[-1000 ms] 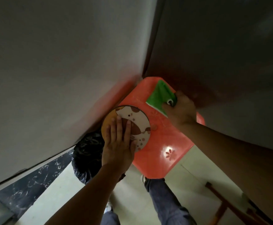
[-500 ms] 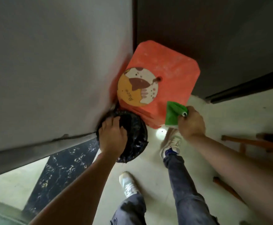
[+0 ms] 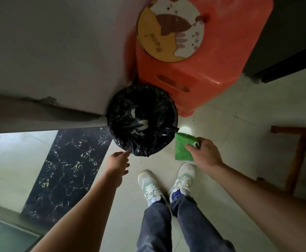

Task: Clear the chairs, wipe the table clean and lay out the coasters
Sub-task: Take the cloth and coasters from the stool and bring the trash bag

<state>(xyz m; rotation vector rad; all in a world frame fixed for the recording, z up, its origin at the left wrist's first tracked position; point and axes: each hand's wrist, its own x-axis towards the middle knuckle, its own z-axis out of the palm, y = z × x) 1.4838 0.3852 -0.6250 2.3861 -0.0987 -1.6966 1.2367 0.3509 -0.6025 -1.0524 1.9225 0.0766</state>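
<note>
Both forearms are bare from the frame's lower edge to the wrists, with no sleeve, watch or band showing on either. The left hand (image 3: 118,163) and the right hand (image 3: 205,153) wear no gloves and no rings that can be made out. The legs are covered by dark blue-grey trousers (image 3: 168,226) with soft folds at the ankles. On the feet are pale low trainers (image 3: 149,186), whitish with light green laces and side stripes; the right shoe shows a deep blue lining at its collar.
</note>
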